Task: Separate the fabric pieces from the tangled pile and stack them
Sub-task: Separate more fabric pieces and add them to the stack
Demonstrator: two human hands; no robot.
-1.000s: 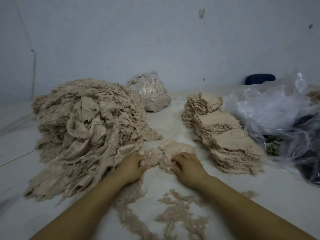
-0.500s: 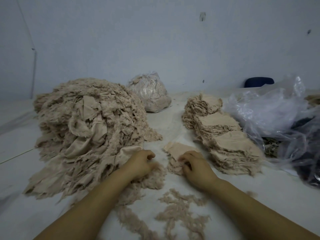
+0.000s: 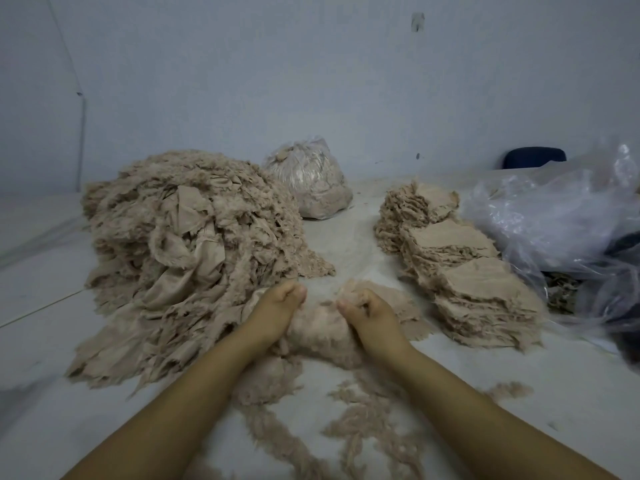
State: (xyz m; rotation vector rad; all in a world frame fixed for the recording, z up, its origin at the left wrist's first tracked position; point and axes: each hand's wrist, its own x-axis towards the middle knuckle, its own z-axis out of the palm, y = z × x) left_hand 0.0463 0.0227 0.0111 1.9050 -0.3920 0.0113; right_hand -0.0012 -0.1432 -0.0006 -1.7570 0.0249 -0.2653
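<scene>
Head view: we see both forearms reaching forward over the pale bench (image 3: 519,427), hands close together at centre. Our left hand (image 3: 277,306) is knuckles-up, fingers curled in, thumb tucked at the top; its grip appears clenched on a fluffy clump of fabric (image 3: 322,327) that lies between the two hands. Our right hand (image 3: 370,311) is also curled, its grip pinching the frayed upper edge of the same clump, with a tuft showing above the fingers. The wrists are angled inward, the clump bunched between them.

The tangled pile (image 3: 187,244) sits to the left, touching the left hand's side. The stacked pieces (image 3: 460,265) run in a row on the right, near the right hand but apart from it. Loose fibre scraps (image 3: 360,420) lie on the bench between the forearms. Behind: a filled clear bag (image 3: 311,188); far right, crumpled plastic sheeting (image 3: 554,216).

Against half a second ago: the hands have drawn nearer each other, and the flat piece then visible under the right hand is now gathered into the bunched clump. One second back, the hands were similarly close together.
</scene>
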